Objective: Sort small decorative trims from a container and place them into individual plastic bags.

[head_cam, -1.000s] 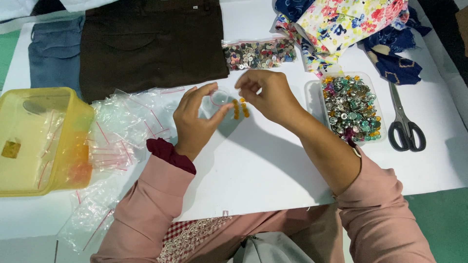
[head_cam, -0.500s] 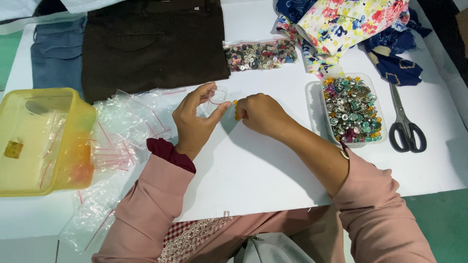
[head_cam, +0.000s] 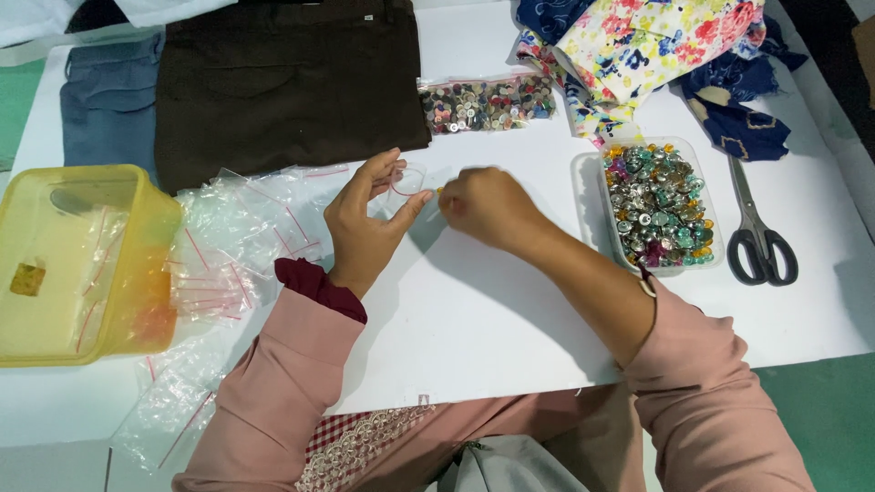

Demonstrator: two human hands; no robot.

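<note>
My left hand pinches a small clear zip bag with a red strip, holding its mouth up above the white table. My right hand is closed right beside the bag's mouth, with small yellow pieces just showing at its fingertips. A clear tray heaped with shiny coloured buttons sits to the right of my right forearm.
A pile of empty clear zip bags lies left of my left hand, next to a yellow plastic tub. A filled bag of buttons, dark brown cloth, blue cloth, floral fabric and black-handled scissors lie around.
My right hand has come down from above the bag and closed in against its mouth. The yellow pieces, plainly seen earlier, are now mostly hidden by my fingers.
</note>
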